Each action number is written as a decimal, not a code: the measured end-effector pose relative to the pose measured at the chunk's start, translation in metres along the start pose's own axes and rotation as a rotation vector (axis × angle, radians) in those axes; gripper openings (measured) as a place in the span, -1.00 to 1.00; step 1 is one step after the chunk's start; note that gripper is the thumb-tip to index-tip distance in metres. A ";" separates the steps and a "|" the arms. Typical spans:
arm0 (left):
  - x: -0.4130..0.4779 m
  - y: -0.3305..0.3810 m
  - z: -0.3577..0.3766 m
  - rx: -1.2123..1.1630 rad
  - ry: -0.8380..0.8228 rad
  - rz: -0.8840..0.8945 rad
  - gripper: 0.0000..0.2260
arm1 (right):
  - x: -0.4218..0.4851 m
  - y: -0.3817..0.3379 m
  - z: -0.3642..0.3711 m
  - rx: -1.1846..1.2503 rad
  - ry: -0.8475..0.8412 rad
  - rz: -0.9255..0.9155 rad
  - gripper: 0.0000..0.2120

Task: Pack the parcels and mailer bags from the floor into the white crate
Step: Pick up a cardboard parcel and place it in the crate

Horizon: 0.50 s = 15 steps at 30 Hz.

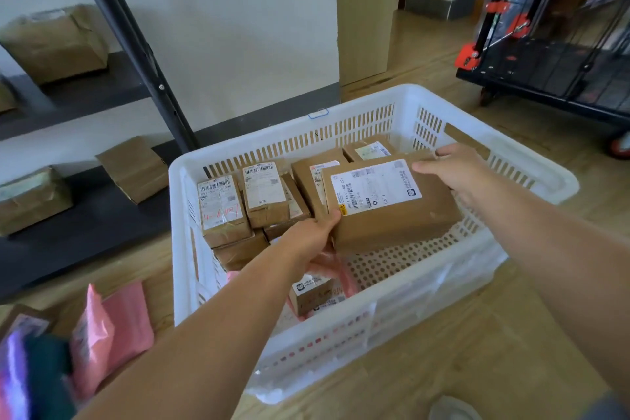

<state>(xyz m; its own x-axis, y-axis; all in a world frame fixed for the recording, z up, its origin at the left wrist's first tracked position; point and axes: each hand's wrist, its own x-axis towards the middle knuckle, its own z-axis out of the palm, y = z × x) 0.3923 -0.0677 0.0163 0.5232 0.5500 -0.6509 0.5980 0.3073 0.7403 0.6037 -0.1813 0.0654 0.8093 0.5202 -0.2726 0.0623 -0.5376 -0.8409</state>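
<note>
Cardboard parcel (405, 220) labelled "C611", left hand (311, 236) gripping near corner, right hand (458, 171) gripping far edge, above white crate (344, 334)

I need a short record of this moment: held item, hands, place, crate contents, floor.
held item: labelled brown parcel
hands: left hand and right hand both grip it
place: right side of white crate, over bare bottom
crate contents: smaller brown parcels at left and rear
floor: pink mailer bags left of crate

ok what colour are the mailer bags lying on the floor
Pink. The mailer bags show best at the lower left of the head view.
</note>
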 end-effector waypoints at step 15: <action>0.043 -0.011 0.053 0.208 -0.413 -0.118 -0.71 | 0.060 0.014 -0.014 -0.322 -0.245 0.093 -0.51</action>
<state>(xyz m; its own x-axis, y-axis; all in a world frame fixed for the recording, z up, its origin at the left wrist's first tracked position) 0.4407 -0.0888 -0.0294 0.6169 0.1532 -0.7720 0.7546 0.1636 0.6355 0.6615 -0.1670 0.0435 0.6598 0.5812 -0.4762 0.2063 -0.7495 -0.6290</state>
